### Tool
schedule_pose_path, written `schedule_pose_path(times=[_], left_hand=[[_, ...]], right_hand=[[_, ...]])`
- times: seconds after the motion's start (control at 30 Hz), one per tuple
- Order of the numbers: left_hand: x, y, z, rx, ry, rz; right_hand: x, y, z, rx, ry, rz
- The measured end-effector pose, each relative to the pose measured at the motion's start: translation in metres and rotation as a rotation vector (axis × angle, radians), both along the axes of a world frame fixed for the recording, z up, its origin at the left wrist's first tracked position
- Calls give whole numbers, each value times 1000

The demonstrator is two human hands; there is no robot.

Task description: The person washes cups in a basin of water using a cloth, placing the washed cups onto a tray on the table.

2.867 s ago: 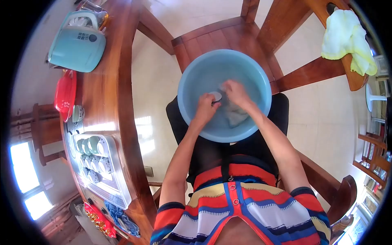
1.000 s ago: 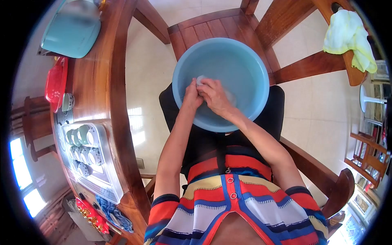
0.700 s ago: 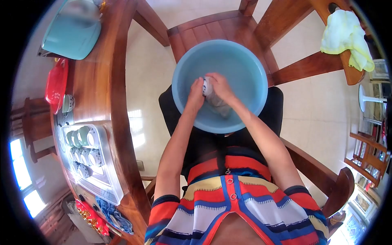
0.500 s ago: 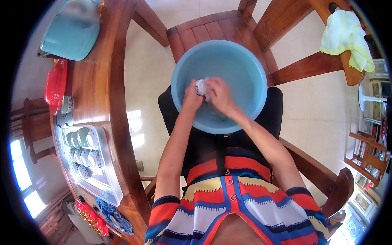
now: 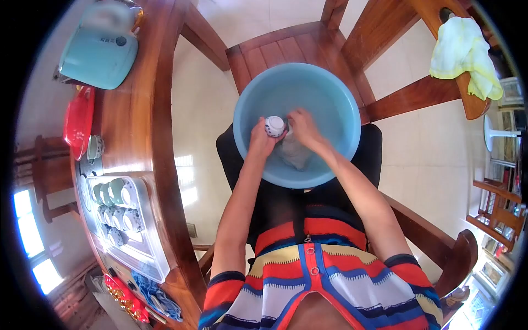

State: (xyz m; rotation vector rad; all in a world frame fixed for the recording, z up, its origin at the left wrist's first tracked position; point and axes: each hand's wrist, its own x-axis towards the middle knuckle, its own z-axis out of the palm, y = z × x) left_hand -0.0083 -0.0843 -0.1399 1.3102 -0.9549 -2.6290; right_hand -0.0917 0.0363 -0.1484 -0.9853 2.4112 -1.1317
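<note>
My left hand [image 5: 264,138] is closed around a small white cup [image 5: 274,126] with a dark pattern, its base turned up toward me. Just to the right, my right hand [image 5: 306,131] has its fingers closed on a pale, wet-looking cloth [image 5: 295,152] that hangs down below the cup. Both hands are inside a round light-blue basin [image 5: 241,148], over cloudy water. The basin stands between my legs and a wooden chair seat [image 5: 269,55].
On the wooden table [image 5: 129,126] at left, a clear plastic tray [image 5: 157,242] holds several small cups [image 5: 131,219]. Beyond it are another cup [image 5: 95,147], a red tray [image 5: 78,121] and a blue-green appliance [image 5: 102,58]. A yellow-white cloth [image 5: 465,52] drapes over a chair at right.
My right hand has drawn off the cup, a little to the right, and the cloth now hangs lower. The cup shows more of its base.
</note>
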Motion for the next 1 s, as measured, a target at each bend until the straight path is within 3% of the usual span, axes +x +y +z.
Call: schedule_pose_path(times=[0.13, 0.2, 0.33, 0.4, 0.53, 0.63, 0.7, 0.8, 0.93, 1.0], left_hand=[[-1, 3, 4, 7, 27, 111], [-1, 2, 1, -11, -2, 102], [3, -9, -30, 93, 60, 125], [4, -11, -36, 133, 39, 177], [3, -11, -37, 158, 140, 231], [3, -7, -22, 123, 135, 252], [2, -4, -13, 97, 76, 223], [3, -2, -12, 28, 42, 92], [0, 3, -5, -44, 34, 143], [-1, 3, -1, -86, 5, 153]], right_hand=[[-2, 2, -9, 103, 7, -117], [0, -3, -7, -80, -328, -131], [36, -9, 22, -289, -189, -80], [47, -12, 36, -384, -118, 102], [42, -18, 20, -382, -133, 47], [30, -9, 9, -355, -62, -24], [18, 5, -1, 20, 112, -51], [5, 7, -27, 170, 105, -259], [5, 3, -21, 114, 89, -255], [9, -2, -6, -178, -352, -238]])
